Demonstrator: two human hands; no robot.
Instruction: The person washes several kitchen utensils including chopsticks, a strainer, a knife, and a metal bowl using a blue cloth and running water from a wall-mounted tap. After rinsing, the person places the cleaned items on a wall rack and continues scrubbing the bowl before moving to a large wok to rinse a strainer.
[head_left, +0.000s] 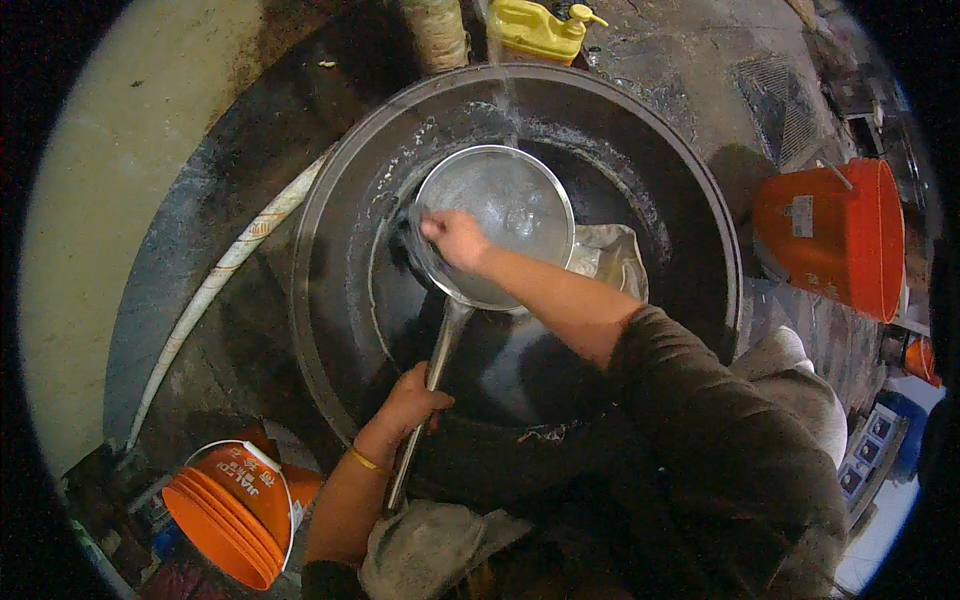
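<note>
Clasping metal strainer [510,195] by its long handle [446,345], L grip [408,405] wraps snugly round it, lower left of ctr; strainer's round end mid-frame, over big dark tub [690,200]; R grip [458,242] at its left edge, fingers curled & blurry, can't tell if they've hold of anything; yellow jug [535,32] top ctr; orange bucket [825,240] far right, 2nd bucket [240,490] lower left.

The strainer [505,195] on my remote feed is silver, the tub [335,265] dark grey, the jug [535,30] yellow, the hose [238,250] off-white with tan markings. I see an orange left bucket [238,505] with white lettering, a red-orange right bucket [825,250], a dark brown sleeve [720,410] and a yellow wristband [367,461].
</note>
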